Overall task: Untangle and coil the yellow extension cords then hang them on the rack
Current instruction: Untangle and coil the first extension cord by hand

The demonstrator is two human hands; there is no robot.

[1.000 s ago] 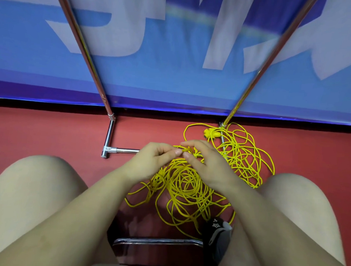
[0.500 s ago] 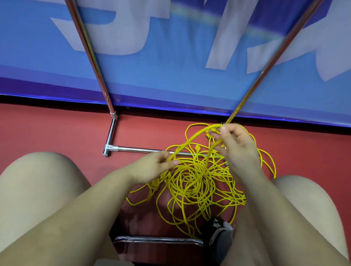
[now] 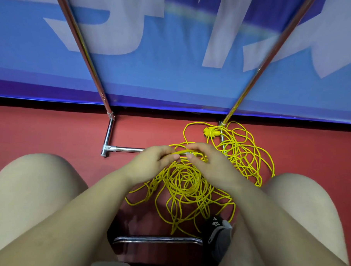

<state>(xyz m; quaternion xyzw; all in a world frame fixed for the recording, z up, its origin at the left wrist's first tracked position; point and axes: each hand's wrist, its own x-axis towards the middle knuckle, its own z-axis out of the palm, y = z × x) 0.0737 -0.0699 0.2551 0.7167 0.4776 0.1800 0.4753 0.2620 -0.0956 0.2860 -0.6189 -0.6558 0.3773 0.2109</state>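
left hand (image 3: 151, 165) pinching a yellow cord (image 3: 188, 185) strand at frame centre | right hand (image 3: 207, 164) pinching same strand, fingertips meeting, wrists angling inward

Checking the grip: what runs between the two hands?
Head view: a short yellow cord stretch spans from left hand to right hand, both pinching it.

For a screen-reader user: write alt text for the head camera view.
Seen from above, a seated person's left hand and right hand pinch one strand of a tangled yellow extension cord heaped on a red floor between their bare knees. A chrome rack stands just beyond, its poles rising against a blue banner.
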